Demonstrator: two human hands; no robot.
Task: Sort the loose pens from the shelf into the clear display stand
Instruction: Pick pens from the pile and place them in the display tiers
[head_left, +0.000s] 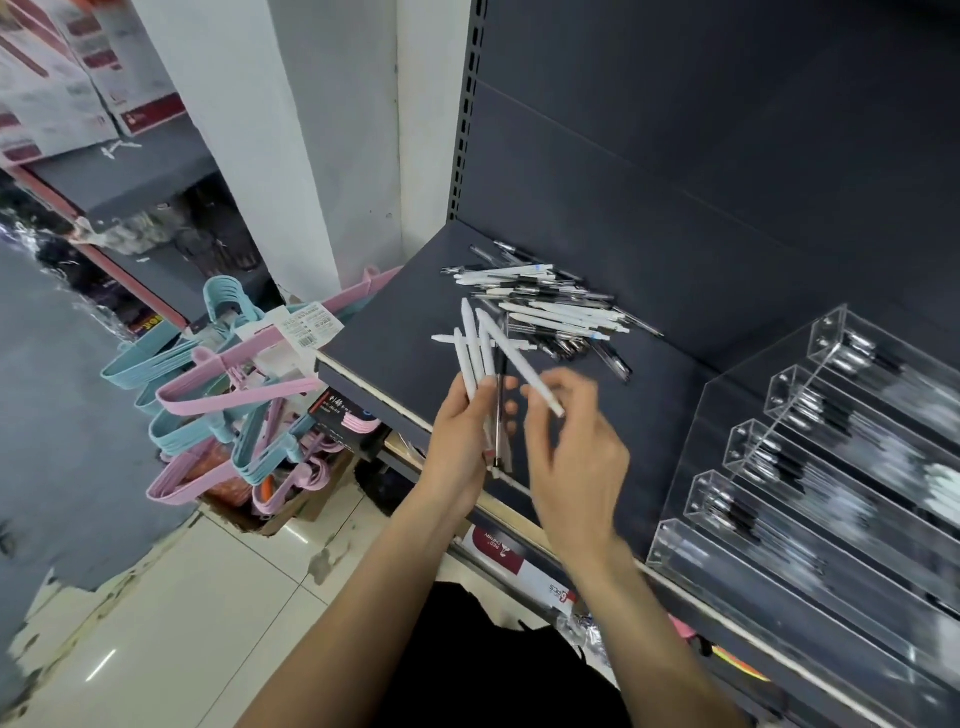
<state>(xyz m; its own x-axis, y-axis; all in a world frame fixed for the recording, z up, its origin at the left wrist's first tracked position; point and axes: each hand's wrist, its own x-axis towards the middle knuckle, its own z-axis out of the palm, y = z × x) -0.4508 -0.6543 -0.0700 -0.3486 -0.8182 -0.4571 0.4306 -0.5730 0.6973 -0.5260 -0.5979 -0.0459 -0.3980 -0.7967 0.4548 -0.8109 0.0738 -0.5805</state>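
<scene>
A pile of loose pens (550, 306), white ones and clear ones with black parts, lies on the dark grey shelf (395, 332). My left hand (462, 431) grips a fanned bunch of several white pens and one clear black pen (475, 353), tips pointing up. My right hand (571, 447), blurred by motion, pinches a single white pen (519, 364) slanting across that bunch. The clear display stand (810, 467) stands on the shelf at the right, its stepped compartments holding rows of pens.
Pink and blue plastic hangers (234, 405) fill a box on the tiled floor to the left of the shelf. A white pillar (291, 156) rises behind them. Boxed goods sit on a lower shelf under my hands.
</scene>
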